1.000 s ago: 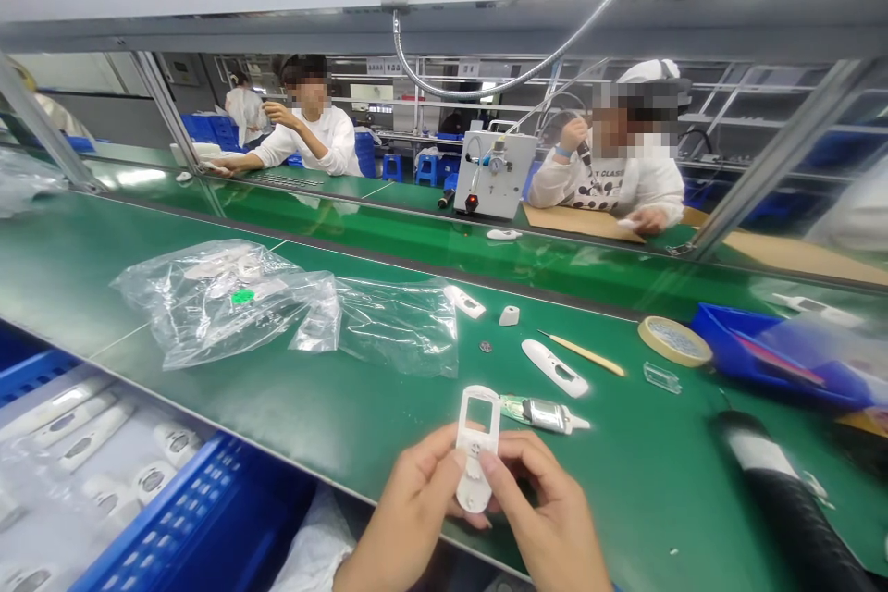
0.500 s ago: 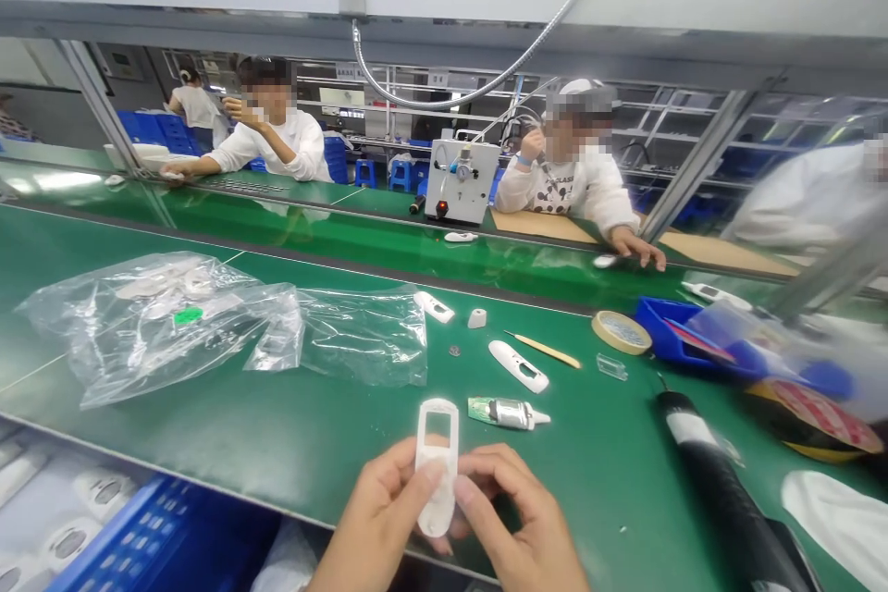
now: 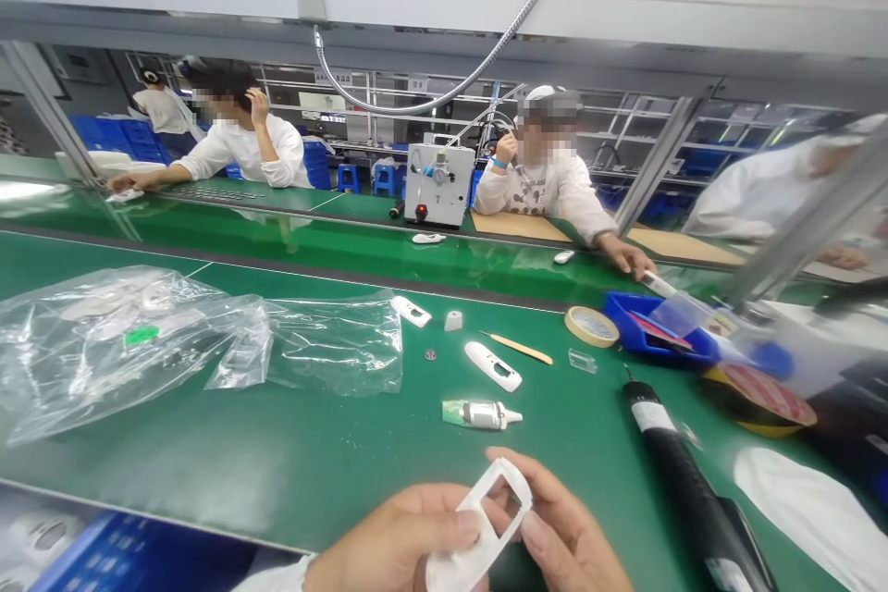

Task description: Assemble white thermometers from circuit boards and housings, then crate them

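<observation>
A white plastic shell [image 3: 478,523] with a window near one end is held in both hands, tilted to the upper right. My left hand [image 3: 402,527] grips its middle, thumb on top. My right hand [image 3: 565,527] has its thumb and fingers at the windowed end's right edge. Beyond them on the green table lies a circuit board assembly [image 3: 482,414] with a silvery body and white tip. Farther back are two white shells, a nearer one [image 3: 492,365] and a farther one [image 3: 412,312], a small white cap [image 3: 453,321], a small round disc [image 3: 431,354] and a yellow-handled pick [image 3: 517,348].
A clear plastic bag [image 3: 333,342] with white parts covers the left. On the right lie a black electric screwdriver [image 3: 676,472], a tape roll [image 3: 591,326], a blue bin [image 3: 621,314], a clear plastic piece [image 3: 582,361] and a white cloth [image 3: 805,518]. Co-workers sit across the line.
The shell has gone from upright to tilted right and sits lower and closer. My right hand has shifted to its windowed end. The view has turned right; a co-worker's hand opposite now holds a white part.
</observation>
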`<state>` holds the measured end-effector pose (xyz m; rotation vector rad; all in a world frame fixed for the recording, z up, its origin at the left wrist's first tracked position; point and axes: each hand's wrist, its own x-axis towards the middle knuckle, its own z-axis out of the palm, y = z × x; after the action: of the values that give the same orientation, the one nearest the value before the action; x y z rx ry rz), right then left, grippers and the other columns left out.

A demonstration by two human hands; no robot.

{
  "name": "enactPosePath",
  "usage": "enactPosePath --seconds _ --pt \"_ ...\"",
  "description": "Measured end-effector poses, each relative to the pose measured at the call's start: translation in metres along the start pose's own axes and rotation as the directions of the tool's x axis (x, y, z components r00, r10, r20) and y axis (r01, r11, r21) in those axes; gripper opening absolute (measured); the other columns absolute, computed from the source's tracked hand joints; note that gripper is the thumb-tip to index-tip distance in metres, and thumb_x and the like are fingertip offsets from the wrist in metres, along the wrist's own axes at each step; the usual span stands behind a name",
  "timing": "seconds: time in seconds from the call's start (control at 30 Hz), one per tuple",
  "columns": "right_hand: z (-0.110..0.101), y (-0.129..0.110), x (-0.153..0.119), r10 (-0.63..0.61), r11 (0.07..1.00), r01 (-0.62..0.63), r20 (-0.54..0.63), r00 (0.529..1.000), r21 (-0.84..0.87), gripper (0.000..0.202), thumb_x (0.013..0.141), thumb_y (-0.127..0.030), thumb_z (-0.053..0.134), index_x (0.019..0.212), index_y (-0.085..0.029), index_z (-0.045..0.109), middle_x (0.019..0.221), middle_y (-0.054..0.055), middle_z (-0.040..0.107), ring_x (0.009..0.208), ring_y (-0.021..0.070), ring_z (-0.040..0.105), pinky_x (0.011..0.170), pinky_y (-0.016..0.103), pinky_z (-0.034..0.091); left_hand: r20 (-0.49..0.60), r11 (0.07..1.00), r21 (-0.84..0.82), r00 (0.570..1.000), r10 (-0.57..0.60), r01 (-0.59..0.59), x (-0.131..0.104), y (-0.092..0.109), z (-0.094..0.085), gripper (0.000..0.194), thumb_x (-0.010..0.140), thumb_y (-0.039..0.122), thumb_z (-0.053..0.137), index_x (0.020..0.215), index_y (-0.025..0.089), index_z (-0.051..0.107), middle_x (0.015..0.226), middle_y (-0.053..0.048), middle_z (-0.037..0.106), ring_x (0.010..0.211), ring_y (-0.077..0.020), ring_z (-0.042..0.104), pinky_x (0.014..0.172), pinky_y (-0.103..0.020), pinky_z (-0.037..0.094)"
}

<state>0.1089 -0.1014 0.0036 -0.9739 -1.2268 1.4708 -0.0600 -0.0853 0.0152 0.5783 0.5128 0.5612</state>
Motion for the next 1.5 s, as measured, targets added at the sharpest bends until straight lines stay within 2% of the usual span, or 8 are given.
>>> enactPosePath --seconds 0.13,0.37,0.53,0.63,0.73,0.83,1.07,1.5 --pt "-0.008 0.003 -0.003 0.019 1.000 -0.019 -0.016 1.000 -0.015 0.037 0.071 -0.050 0.063 0.102 -0.029 0.061 0.091 0.003 0.065 0.088 0.0204 0.061 0.080 0.029 0.047 -0.015 0.991 0.134 1.000 -0.002 0.004 0.005 0.001 -0.001 0.031 0.074 0.037 0.060 0.091 0.011 0.061 0.054 -0.001 0.058 0.038 -0.0031 0.045 0.035 -0.011 0.029" --pt "-0.023 -0.004 -0.001 -0.041 0.941 0.019 -0.057 0.998 -0.338 0.040 0.075 -0.046 0.058 0.110 -0.027 0.057 0.098 0.006 0.064 0.087 0.0219 0.060 0.077 0.032 0.049 -0.073 0.895 0.443 0.997 -0.019 0.049 0.003 0.020 -0.009 0.036 0.066 0.028 0.069 0.098 0.015 0.057 0.060 0.001 0.061 0.036 -0.0030 0.047 0.032 -0.011 0.030" --pt "-0.034 -0.012 0.020 -0.235 0.648 0.049 -0.139 0.962 -0.760 0.036 0.079 -0.038 0.054 0.114 -0.030 0.055 0.102 0.004 0.060 0.089 0.0222 0.056 0.077 0.036 0.048 -0.248 0.838 0.541 0.939 0.238 -0.069 0.004 0.050 -0.022 0.039 0.067 0.034 0.067 0.100 0.016 0.055 0.061 0.004 0.055 0.042 -0.0054 0.046 0.034 -0.014 0.031" --pt "-0.037 -0.016 0.035 -0.235 0.490 0.071 -0.053 0.971 -0.869 0.040 0.078 -0.031 0.054 0.118 -0.030 0.051 0.113 0.004 0.056 0.103 0.0252 0.049 0.085 0.042 0.044 -0.279 0.804 0.590 0.914 0.295 -0.080 0.009 0.064 -0.031 0.039 0.068 0.033 0.066 0.100 0.015 0.056 0.051 0.008 0.044 0.041 -0.0042 0.037 0.038 -0.016 0.030" --pt "-0.037 -0.017 0.045 -0.169 0.433 0.083 0.009 0.986 -0.898 0.042 0.076 -0.025 0.055 0.118 -0.027 0.052 0.114 0.005 0.055 0.104 0.0258 0.047 0.087 0.043 0.042 -0.309 0.729 0.683 0.887 0.342 -0.044 0.020 0.070 -0.036 0.033 0.071 0.035 0.060 0.095 0.012 0.056 0.049 0.008 0.042 0.040 -0.0046 0.036 0.040 -0.017 0.030" --pt "-0.036 -0.016 0.052 -0.131 0.419 0.095 0.044 0.990 -0.903 0.035 0.076 -0.023 0.055 0.111 -0.025 0.056 0.103 0.006 0.058 0.094 0.0251 0.051 0.080 0.042 0.045 -0.332 0.667 0.745 0.865 0.376 -0.004 0.033 0.069 -0.040 0.027 0.073 0.036 0.055 0.088 0.014 0.054 0.051 0.008 0.045 0.038 -0.0042 0.036 0.038 -0.017 0.029" --pt "-0.035 -0.018 0.060 -0.120 0.425 0.113 0.068 0.991 -0.898 0.016 0.076 -0.022 0.056 0.091 -0.027 0.058 0.084 0.002 0.059 0.078 0.0224 0.053 0.067 0.036 0.047 -0.297 0.623 0.781 0.896 0.332 0.028 0.053 0.070 -0.046 0.017 0.067 0.027 0.061 0.076 0.017 0.051 0.049 0.009 0.047 0.033 -0.0041 0.036 0.032 -0.016 0.024" --pt "-0.024 -0.015 0.057 -0.283 0.526 0.172 0.019 0.959 -0.833 0.016 0.081 -0.031 0.055 0.097 -0.027 0.054 0.084 0.000 0.058 0.073 0.0168 0.054 0.065 0.026 0.046 -0.190 0.769 0.614 0.912 0.364 -0.179 0.046 0.075 -0.044 0.023 0.070 0.029 0.063 0.078 0.017 0.045 0.056 0.001 0.060 0.052 -0.0111 0.058 0.041 -0.017 0.040"
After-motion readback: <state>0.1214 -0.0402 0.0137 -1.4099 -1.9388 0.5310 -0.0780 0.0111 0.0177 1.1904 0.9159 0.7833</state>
